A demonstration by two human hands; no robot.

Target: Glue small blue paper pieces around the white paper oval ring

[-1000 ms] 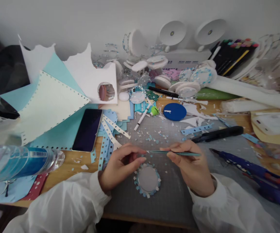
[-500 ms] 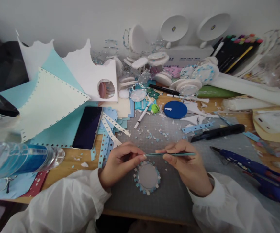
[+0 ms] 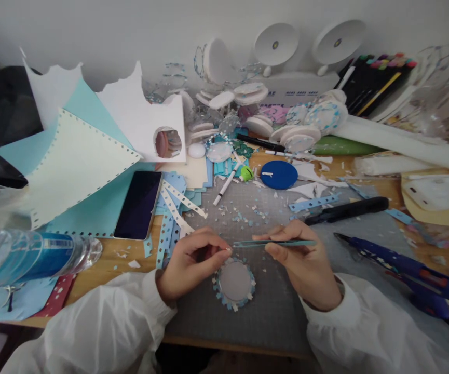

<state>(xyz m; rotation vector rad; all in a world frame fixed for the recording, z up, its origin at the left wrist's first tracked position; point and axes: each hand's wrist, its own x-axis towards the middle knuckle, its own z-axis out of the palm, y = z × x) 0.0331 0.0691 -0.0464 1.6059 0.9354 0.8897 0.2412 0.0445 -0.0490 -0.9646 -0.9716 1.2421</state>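
Observation:
My right hand pinches a pair of teal tweezers, held level with the tips pointing left. Those tips are slightly apart and close to the fingertips of my left hand. Thumb and forefinger of that hand are pressed together on a tiny pale piece, too small to name. Just below, on the grey cutting mat, lies a round disc ringed with small blue and white paper stars or flowers. Similar small paper bits are scattered on the mat beyond my hands.
A dark blue glue gun and a black cutter-like tool lie at the right. On the left are a phone, a water bottle and paper sheets. Behind stand a blue oval lid and decorated white discs.
The tweezers' tips have drawn slightly apart from each other and from my left fingertips. My left hand keeps its pinch, and the whole view has shifted a little.

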